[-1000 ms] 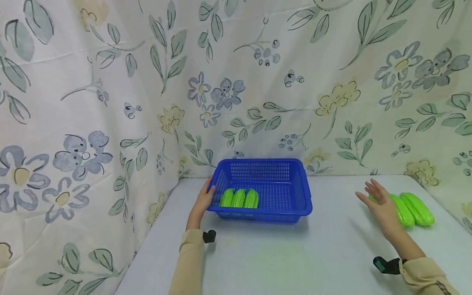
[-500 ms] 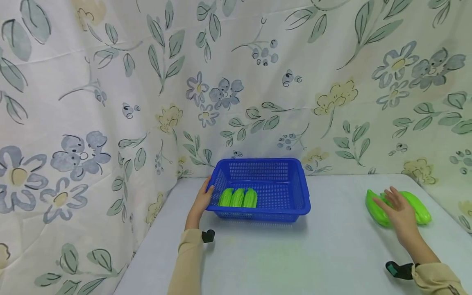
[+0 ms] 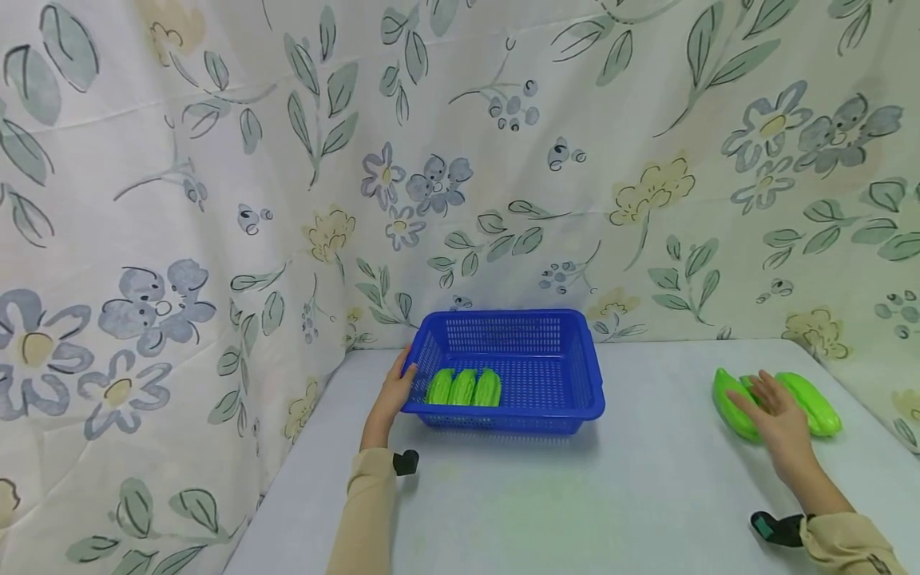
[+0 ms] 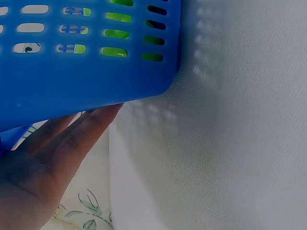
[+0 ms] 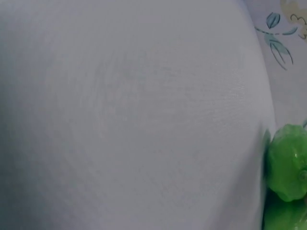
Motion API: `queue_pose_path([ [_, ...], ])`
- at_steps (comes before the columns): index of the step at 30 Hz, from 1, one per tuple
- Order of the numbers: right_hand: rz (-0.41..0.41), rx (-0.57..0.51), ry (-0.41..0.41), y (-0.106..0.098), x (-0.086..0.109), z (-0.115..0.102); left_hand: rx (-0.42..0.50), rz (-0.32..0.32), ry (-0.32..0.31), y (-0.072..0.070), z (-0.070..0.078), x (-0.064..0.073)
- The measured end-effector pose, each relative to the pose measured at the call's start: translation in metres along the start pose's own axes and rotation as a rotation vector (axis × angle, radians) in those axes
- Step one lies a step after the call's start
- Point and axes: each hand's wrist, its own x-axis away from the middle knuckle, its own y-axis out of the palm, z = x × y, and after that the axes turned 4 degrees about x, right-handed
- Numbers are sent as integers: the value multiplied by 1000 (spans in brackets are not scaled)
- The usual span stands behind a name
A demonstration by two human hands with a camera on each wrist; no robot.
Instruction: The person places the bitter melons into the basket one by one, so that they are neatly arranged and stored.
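Observation:
In the head view a blue slotted plastic basket (image 3: 503,412) stands at the back of the table. Three bright green, ridged bitter melons (image 3: 463,388) lie side by side in its left part. My left hand (image 3: 391,393) holds the basket's left rim, thumb over the edge; in the left wrist view its fingers (image 4: 72,148) reach under the blue wall. At the right, my right hand (image 3: 783,427) is over more bitter melons, thumb and fingers spread apart above the middle one. One melon (image 3: 733,406) shows left of the hand, another (image 3: 812,403) right of it.
A white cloth-covered table (image 3: 546,503) extends between the hands. Behind it hangs a floral curtain (image 3: 575,160), close to the basket's back. The right wrist view shows the tabletop (image 5: 144,120) and green melons (image 5: 288,163) at its right edge.
My right hand has moved right, from left of the loose bitter melons to over the middle one, uncovering the left melon. My left hand and the basket stay in place.

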Motion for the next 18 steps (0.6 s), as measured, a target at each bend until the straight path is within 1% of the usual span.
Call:
queue_pose_path([
  [3,-13,0,-7,0,0,2,7,-1,-3,0,0,0],
  [10,-8,61,2,4,-1,7,11,-9,9,0,-1,0],
  [18,-69,119,-20,9,-10,9,5,-2,9,-1,0,-1],
])
